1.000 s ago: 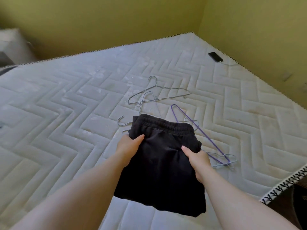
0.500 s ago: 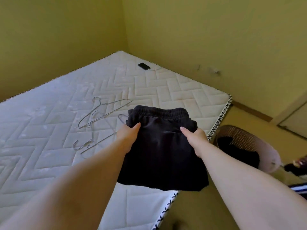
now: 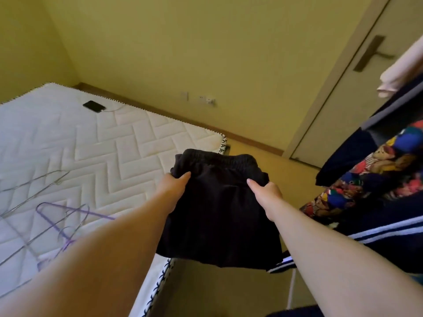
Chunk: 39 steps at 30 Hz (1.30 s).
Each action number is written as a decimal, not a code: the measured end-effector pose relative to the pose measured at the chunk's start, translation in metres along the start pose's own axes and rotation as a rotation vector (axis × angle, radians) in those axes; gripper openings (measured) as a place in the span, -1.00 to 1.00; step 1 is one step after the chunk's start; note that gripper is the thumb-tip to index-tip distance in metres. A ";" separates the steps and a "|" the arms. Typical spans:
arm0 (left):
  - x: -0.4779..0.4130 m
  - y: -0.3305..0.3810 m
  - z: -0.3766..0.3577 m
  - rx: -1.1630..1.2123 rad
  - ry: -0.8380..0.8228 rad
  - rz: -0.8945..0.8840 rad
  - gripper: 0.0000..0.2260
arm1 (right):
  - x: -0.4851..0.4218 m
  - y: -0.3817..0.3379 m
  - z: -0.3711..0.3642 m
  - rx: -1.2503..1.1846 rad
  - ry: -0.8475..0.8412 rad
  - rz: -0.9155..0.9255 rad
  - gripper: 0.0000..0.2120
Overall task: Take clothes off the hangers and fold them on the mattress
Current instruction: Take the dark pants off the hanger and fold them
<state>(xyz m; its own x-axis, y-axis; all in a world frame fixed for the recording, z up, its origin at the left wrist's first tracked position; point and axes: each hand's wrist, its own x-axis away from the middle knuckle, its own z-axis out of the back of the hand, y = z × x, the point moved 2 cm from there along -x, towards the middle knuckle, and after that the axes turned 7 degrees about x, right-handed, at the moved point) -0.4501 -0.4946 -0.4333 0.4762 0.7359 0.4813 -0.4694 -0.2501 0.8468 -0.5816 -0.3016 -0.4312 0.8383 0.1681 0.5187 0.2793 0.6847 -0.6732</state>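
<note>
Head view:
- One pair of black shorts (image 3: 219,216), folded, is held up in the air by both hands, over the floor just past the mattress (image 3: 114,143) edge. Its near left corner overlaps that edge.
- Its long axis runs away from the person. The elastic waistband points to the far side and the loose lower edge hangs toward the person.
- The left hand (image 3: 174,186) grips the left edge near the waistband, thumb on top and fingers hidden beneath the cloth.
- The right hand (image 3: 266,191) grips the right edge the same way, thumb on top.
- Bare hangers lie on the mattress at left: one purple hanger (image 3: 75,208) and at least two wire hangers (image 3: 34,186). An arm hides part of the pile, so I cannot tell the full count.
- One phone (image 3: 93,106) with a cable lies near the far mattress edge.
- Several hanging clothes (image 3: 366,179), dark and patterned, fill the right side beside a door (image 3: 357,99).
</note>
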 end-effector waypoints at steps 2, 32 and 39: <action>-0.019 0.008 -0.033 -0.004 -0.022 0.005 -0.58 | -0.032 0.000 0.017 0.018 0.028 -0.022 -0.34; -0.398 -0.159 -0.401 -0.501 -0.289 0.296 -0.52 | -0.491 0.195 -0.046 0.080 0.161 -0.467 -0.45; -0.431 -0.273 -0.418 -0.579 -0.297 0.349 -0.56 | -0.537 0.289 -0.104 0.093 0.034 -0.448 -0.48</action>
<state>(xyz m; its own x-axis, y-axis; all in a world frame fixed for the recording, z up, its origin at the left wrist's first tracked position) -0.8384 -0.4809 -0.9666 0.3702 0.4521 0.8115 -0.9086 -0.0056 0.4177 -0.9024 -0.2675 -0.9587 0.6601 -0.1813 0.7290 0.5754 0.7459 -0.3355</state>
